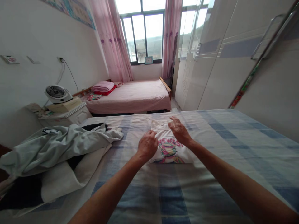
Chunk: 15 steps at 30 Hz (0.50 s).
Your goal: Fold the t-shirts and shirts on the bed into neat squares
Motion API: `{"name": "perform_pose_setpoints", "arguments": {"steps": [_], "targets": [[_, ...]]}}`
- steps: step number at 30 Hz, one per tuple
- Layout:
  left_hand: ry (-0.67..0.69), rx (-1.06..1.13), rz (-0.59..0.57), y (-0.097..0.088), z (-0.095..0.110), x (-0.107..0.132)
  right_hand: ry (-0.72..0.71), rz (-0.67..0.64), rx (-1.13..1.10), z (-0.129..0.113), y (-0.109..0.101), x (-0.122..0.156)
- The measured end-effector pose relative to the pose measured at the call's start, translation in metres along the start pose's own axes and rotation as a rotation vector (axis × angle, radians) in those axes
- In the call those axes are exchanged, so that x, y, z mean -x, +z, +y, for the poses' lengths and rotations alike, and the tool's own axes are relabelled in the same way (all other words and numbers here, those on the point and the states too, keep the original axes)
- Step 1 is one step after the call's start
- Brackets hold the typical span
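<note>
A white T-shirt (165, 134) lies folded into a compact rectangle on the bed, its collar at the far end. Pink lettering and a colourful cartoon figure (169, 151) show on its front. At its left edge is my left hand (148, 145), back upward, the fingers curled in against the cloth; their tips are partly hidden. Over the upper right part of the shirt, near the collar, my right hand (179, 130) is open with its fingers stretched forward. Whether the right fingertips touch the fabric I cannot tell.
The shirt rests on a blue-and-white checked bedsheet (224, 174). Rumpled pale grey and black-and-white clothes (63, 152) are heaped at left. Beyond stand a nightstand (67, 116) with a fan (57, 93), and a pink bed (137, 95). White wardrobes (210, 74) line the right.
</note>
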<state>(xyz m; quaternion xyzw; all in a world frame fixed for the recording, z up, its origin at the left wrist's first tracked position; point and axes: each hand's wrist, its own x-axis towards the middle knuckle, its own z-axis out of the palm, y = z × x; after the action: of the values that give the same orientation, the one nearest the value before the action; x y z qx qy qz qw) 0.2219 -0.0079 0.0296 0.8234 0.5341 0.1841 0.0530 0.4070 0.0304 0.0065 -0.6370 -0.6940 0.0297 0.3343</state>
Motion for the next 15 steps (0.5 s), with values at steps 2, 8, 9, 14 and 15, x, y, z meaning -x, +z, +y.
{"name": "perform_pose_setpoints", "arguments": {"steps": [2,8,9,14,15], "targets": [[0.102,0.028,-0.015,0.015,0.011,-0.019,-0.141,-0.085,0.009,-0.009,0.009,0.008],[0.021,-0.012,-0.109,0.059,-0.008,-0.038,-0.209,-0.337,0.300,0.028,0.027,0.010],[0.011,-0.022,-0.110,0.062,-0.015,-0.038,-0.165,-0.340,0.326,0.037,0.026,0.007],[-0.027,-0.071,-0.121,0.064,-0.030,-0.039,-0.053,-0.330,0.332,0.051,0.024,0.001],[-0.035,-0.074,-0.120,0.064,-0.030,-0.040,-0.046,-0.327,0.328,0.050,0.024,0.001]]}}
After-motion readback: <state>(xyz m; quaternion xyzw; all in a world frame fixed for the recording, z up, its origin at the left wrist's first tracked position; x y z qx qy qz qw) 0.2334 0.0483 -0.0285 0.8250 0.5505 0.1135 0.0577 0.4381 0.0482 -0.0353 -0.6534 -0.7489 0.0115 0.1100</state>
